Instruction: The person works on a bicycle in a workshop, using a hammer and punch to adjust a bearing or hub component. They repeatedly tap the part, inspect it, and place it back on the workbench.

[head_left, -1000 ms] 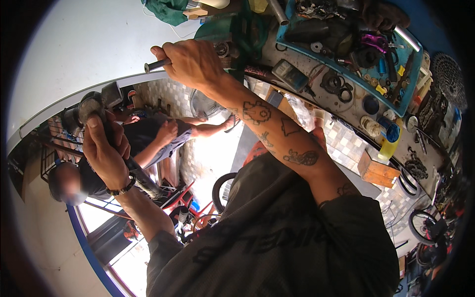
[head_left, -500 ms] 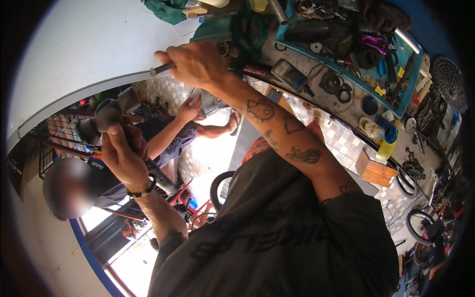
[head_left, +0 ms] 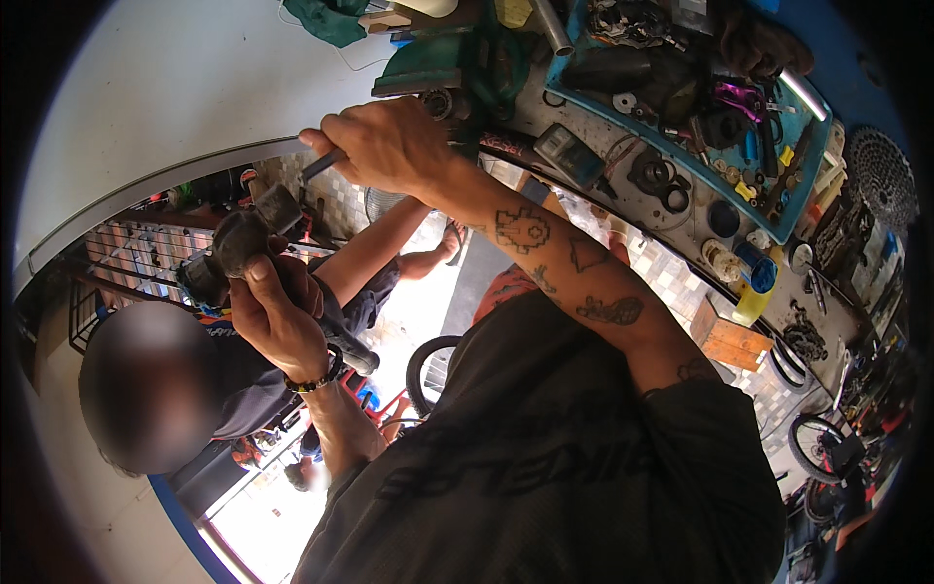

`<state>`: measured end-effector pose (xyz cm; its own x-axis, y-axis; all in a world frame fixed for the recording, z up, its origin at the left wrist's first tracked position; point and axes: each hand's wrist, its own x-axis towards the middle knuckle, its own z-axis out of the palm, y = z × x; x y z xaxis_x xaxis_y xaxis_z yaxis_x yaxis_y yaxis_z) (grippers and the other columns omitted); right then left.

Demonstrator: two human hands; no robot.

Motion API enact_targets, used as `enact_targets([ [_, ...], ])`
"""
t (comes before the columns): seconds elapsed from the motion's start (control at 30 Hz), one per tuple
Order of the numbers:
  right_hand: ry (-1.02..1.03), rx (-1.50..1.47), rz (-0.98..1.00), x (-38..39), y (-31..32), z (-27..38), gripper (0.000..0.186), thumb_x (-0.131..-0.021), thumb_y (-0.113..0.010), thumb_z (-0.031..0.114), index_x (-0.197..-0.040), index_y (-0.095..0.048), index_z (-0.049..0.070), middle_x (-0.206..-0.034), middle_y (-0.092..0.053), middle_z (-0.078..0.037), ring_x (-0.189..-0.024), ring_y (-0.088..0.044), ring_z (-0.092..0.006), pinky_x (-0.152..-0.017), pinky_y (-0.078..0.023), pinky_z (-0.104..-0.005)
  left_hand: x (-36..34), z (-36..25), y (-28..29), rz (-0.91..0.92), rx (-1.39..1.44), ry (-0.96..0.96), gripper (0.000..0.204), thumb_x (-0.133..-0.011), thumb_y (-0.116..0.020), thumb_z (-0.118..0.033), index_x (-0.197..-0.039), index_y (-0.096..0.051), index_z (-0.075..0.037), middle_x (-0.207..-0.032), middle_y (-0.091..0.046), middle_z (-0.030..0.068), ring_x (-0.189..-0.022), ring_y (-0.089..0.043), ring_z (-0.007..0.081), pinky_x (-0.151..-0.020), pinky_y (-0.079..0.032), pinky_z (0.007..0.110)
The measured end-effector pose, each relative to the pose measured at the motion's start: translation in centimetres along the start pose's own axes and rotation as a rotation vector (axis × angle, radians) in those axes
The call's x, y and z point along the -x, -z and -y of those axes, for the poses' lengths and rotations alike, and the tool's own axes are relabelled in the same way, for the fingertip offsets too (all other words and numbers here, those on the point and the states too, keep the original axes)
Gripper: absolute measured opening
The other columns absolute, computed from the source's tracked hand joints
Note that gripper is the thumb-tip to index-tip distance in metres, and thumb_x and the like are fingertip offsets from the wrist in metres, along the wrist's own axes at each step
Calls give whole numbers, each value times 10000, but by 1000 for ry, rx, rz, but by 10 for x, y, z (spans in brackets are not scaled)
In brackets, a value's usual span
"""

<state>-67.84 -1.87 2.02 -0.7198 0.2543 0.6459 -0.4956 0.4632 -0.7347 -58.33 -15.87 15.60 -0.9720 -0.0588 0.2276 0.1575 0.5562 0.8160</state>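
Left hand [head_left: 287, 329] clamps a mallet [head_left: 241, 243], right hand [head_left: 389, 146] a rod [head_left: 324, 164], its inner end hidden.

Mallet [head_left: 239, 243] left of rod [head_left: 322, 165], parts tray [head_left: 781, 230] on workbench [head_left: 533, 112] right of both

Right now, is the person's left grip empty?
No, the left grip holds a dark mallet close to its head.

We see a loose dark-grey shirt [head_left: 545, 409] with darker lettering across it. Beyond the shirt's right sleeve [head_left: 705, 428], the right forearm [head_left: 569, 292] bears at least 4 dark tattoos [head_left: 610, 310], 1 gear-like; beyond its left sleeve [head_left: 352, 479], 1 dark beaded bracelet [head_left: 317, 383] circles the left wrist [head_left: 336, 404].
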Motion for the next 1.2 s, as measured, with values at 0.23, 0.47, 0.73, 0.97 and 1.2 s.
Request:
enact_targets([
  [0.23, 9, -7, 11, 1, -1, 1, 447, -991, -638, 433, -699, -686, 97, -538, -618, -88, -493, -653, -305, -484, -529, -438, 2, -1, -1, 31, 0, 40, 486, -1090, -502, -468, -1072, -621, 2, -582, -404, -36, -431, -321, 34, -388, -222, 227],
  [0.47, 50, 18, -39, 3, -1, 0, 424, -984, -648, 433, -717, -677, 105, -557, -607, -70, -535, -666, -285, -505, -534, -427, 1, -1, -3, 38, -14, 22, 484, -1088, -510, -461, -1071, -625, 9, -586, -424, -32, -430, -327, 30, -388, -218, 228],
  [0.73, 51, 6, -75, 5, -3, -1, 408, -984, -652, 424, -725, -653, 108, -560, -584, -53, -531, -649, -255, -494, -524, -408, 3, -1, -5, 18, 22, 43, 477, -1082, -533, -443, -1061, -626, 24, -595, -466, -23, -419, -349, 27, -380, -213, 224],
  [0.97, 57, 21, -102, 6, -1, -1, 390, -984, -659, 393, -726, -638, 101, -563, -577, -50, -521, -633, -247, -498, -521, -397, 5, -3, -6, 28, -8, 49, 500, -1075, -535, -471, -1060, -623, 21, -590, -460, -29, -417, -341, 23, -380, -206, 224],
  [1.2, 75, -1, -178, 9, -1, -1, 373, -976, -686, 358, -716, -616, 100, -575, -566, -44, -514, -604, -241, -476, -494, -397, 6, -5, -8, 40, -22, 24, 501, -1075, -535, -471, -1058, -623, 21, -580, -446, -32, -415, -329, 21, -383, -198, 228],
])
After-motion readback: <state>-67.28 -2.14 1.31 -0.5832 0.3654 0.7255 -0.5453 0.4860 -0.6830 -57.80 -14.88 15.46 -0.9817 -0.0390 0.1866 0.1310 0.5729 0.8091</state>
